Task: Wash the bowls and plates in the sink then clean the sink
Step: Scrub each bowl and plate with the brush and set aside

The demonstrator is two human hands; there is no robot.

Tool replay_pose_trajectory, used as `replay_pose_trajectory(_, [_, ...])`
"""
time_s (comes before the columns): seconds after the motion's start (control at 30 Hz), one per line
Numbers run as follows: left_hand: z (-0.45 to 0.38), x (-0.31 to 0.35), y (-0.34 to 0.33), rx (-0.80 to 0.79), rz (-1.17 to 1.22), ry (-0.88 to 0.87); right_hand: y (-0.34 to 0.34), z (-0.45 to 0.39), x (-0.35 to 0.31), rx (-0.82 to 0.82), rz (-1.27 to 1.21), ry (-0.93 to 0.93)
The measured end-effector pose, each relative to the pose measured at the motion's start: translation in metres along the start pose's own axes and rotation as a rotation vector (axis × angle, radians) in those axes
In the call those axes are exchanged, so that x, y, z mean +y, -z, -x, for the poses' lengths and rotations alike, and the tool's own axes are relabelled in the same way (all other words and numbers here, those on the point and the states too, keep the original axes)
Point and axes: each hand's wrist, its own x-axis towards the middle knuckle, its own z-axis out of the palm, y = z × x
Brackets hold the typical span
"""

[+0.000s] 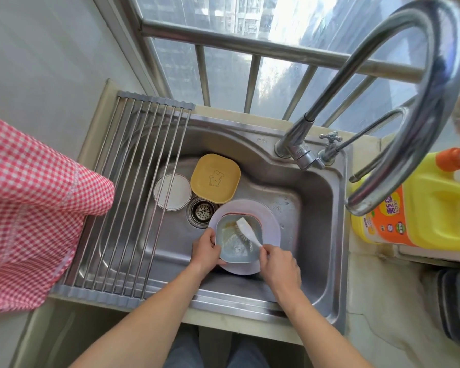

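Your left hand point(207, 252) curls round the blue bowl's point(238, 241) near-left rim, steadying it on the lilac plate point(270, 220) by the sink's point(327, 208) front edge, so your right hand point(278, 264), pinching the white brush point(247, 231), can scrub inside.

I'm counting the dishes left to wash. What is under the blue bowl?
Under the blue bowl a pink rim shows, and beneath that a lilac plate. Whether more lies between them is covered.
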Motion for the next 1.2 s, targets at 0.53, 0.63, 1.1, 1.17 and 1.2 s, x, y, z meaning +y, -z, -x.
replay_pose_trajectory(0.53, [0.004,0.005,-0.001,-0.023,0.018,0.01,-0.011,0.006,-0.017,-0.093,-0.134,0.061])
replay_pose_trajectory(0.63, [0.007,0.007,0.001,-0.004,0.044,0.023,-0.004,0.009,-0.009,-0.172,-0.1,0.112])
replay_pose_trajectory(1.1, [0.005,0.005,0.001,-0.024,0.031,-0.015,-0.007,0.002,-0.016,-0.125,-0.127,0.075])
replay_pose_trajectory(1.17, [0.006,0.006,0.001,-0.011,0.027,-0.017,-0.007,0.007,-0.007,-0.169,-0.104,0.105])
replay_pose_trajectory(1.2, [0.007,0.007,0.001,-0.005,0.027,-0.017,-0.004,0.01,-0.001,-0.184,-0.078,0.111])
